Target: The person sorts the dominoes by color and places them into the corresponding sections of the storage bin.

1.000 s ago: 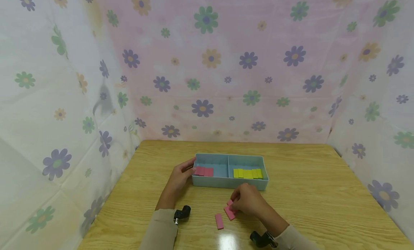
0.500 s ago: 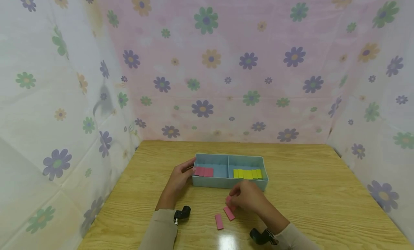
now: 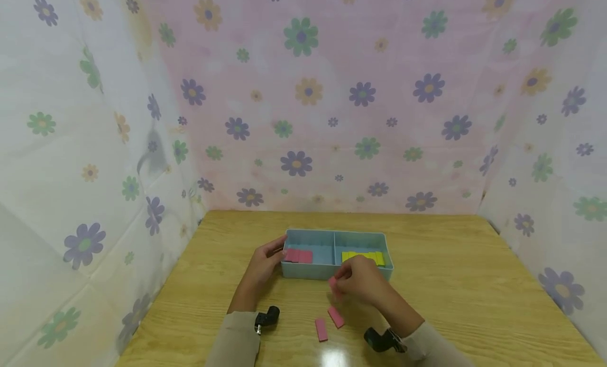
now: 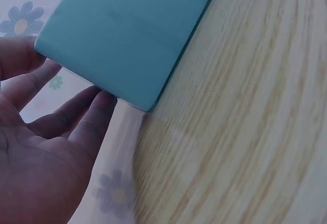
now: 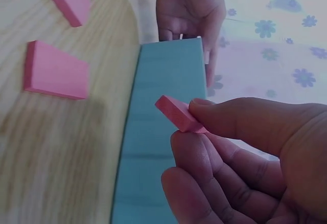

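Between thumb and fingertips, my right hand [image 3: 362,280] pinches a small pink rectangular block [image 5: 179,114], held tilted just in front of the box. My left hand [image 3: 261,264] holds the left end of the light blue two-compartment box [image 3: 308,272], its thumb at the rim and its fingers against the end wall [image 4: 122,45]. Inside the left compartment lies a row of pink blocks [image 3: 299,256]. Yellow blocks [image 3: 362,258] line the right compartment, partly hidden behind my right hand.
Two loose pink blocks lie on the wooden table [image 3: 455,282] before the box, one nearer [image 3: 321,330] and one slightly right [image 3: 336,317]. Flowered cloth [image 3: 303,119] hangs behind the table and on both sides. Each wrist wears a small black camera.
My right hand has lifted a pink block off the table and moved it forward, towards the box. Two pink blocks stay behind on the table. My left hand keeps its place on the box.
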`<state>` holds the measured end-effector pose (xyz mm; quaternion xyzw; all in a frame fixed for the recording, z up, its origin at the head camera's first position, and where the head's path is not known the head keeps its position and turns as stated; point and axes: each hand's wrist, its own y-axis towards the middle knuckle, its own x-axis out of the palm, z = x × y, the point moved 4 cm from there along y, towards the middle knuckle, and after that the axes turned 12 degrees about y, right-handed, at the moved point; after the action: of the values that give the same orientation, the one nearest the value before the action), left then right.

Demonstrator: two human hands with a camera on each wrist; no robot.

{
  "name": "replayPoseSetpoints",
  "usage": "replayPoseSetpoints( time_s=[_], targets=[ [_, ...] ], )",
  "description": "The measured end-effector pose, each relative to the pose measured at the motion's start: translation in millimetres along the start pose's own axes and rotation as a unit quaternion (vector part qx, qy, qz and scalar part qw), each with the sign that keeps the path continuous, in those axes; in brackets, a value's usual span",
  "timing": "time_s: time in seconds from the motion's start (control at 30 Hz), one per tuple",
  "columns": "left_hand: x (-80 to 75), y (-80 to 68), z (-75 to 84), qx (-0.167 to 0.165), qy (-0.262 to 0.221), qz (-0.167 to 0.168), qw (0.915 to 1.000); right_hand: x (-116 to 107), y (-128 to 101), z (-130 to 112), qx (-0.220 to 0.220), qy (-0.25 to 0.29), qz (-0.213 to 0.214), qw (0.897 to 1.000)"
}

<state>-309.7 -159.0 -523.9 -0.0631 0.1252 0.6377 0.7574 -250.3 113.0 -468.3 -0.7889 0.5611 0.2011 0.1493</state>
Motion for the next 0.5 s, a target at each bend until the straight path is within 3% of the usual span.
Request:
replayPoseSetpoints(
  time_s=[0.3,0.5],
  targets=[
    [0.7,0.9,3.0,0.004,0.006,-0.006,1.0000,-6.1,5.8,-12.4,0.012,-0.014,0.026,0.999],
    [0.7,2.4,6.0,0.011,0.057,0.010,0.9982,-9.4,9.1,-17.5,0.006,-0.012,0.033,0.999]
  ],
)
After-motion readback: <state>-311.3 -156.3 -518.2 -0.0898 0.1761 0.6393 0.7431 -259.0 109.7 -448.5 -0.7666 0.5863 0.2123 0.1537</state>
